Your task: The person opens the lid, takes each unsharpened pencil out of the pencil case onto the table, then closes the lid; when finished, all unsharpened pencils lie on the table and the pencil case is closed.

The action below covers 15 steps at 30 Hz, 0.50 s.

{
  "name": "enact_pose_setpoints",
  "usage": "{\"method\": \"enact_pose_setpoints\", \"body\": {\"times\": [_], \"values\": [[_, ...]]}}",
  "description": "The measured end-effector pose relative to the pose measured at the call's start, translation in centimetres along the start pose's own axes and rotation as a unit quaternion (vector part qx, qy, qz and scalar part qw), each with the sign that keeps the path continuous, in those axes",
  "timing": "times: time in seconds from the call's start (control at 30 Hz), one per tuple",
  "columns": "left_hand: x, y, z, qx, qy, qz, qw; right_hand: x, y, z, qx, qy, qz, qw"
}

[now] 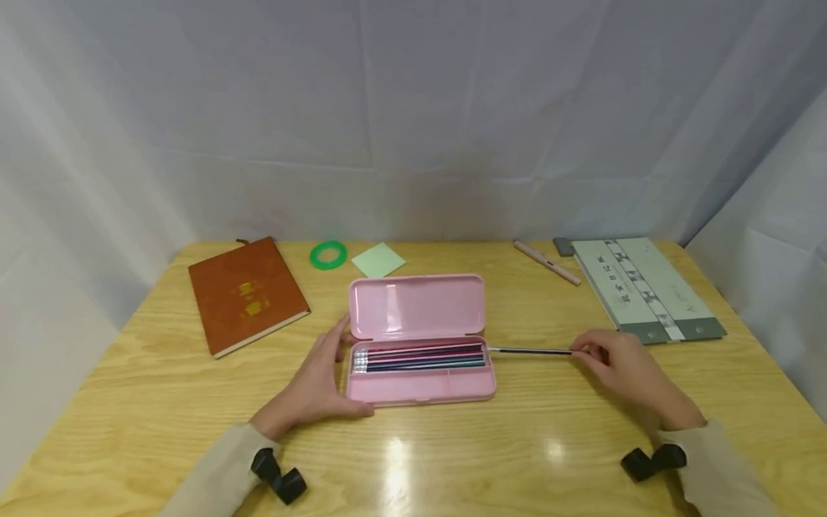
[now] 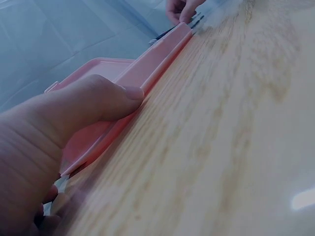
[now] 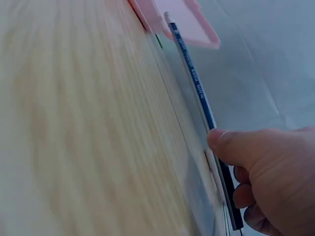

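A pink pencil case (image 1: 394,390) lies with its lid (image 1: 420,307) raised, and several pencils (image 1: 423,357) rest side by side in its long back compartment. At its left end my left hand (image 1: 313,384) grips the case, thumb along the front wall and fingers round the back corner. The left wrist view shows that thumb (image 2: 106,96) against the pink wall. My right hand (image 1: 623,366) pinches a dark pencil (image 3: 197,88) between thumb and fingers, right of the case. Its pale-tipped end points left, close to the case's right edge.
A brown notebook (image 1: 245,298) lies at the left, with a green tape ring (image 1: 314,255) and pale green sticky notes (image 1: 378,260) behind the case. Towards the right are a pink pen (image 1: 547,263), a dark grey block (image 1: 563,247) and a grey-green book (image 1: 646,287). White cloth hangs behind.
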<state>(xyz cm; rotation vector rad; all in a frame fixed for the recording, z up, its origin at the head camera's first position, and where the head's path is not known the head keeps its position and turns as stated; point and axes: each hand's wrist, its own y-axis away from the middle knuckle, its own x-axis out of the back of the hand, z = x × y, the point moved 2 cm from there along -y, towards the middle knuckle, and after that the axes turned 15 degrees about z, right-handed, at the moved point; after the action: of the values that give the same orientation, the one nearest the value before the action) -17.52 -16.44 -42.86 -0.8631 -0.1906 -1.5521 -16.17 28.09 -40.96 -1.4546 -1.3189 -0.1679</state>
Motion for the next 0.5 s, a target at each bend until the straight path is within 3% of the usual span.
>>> {"method": "enact_pose_setpoints", "body": {"times": [0.23,0.5], "values": [[-0.2,-0.2,-0.1,-0.006,0.003,0.004,1.0000,0.7,1.2,1.4,-0.021,0.034,-0.021,0.9990],[-0.1,-0.1,0.0,0.004,0.002,-0.001,1.0000,-1.6,-0.2,-1.1,-0.012,0.048,-0.046,0.9977]]}}
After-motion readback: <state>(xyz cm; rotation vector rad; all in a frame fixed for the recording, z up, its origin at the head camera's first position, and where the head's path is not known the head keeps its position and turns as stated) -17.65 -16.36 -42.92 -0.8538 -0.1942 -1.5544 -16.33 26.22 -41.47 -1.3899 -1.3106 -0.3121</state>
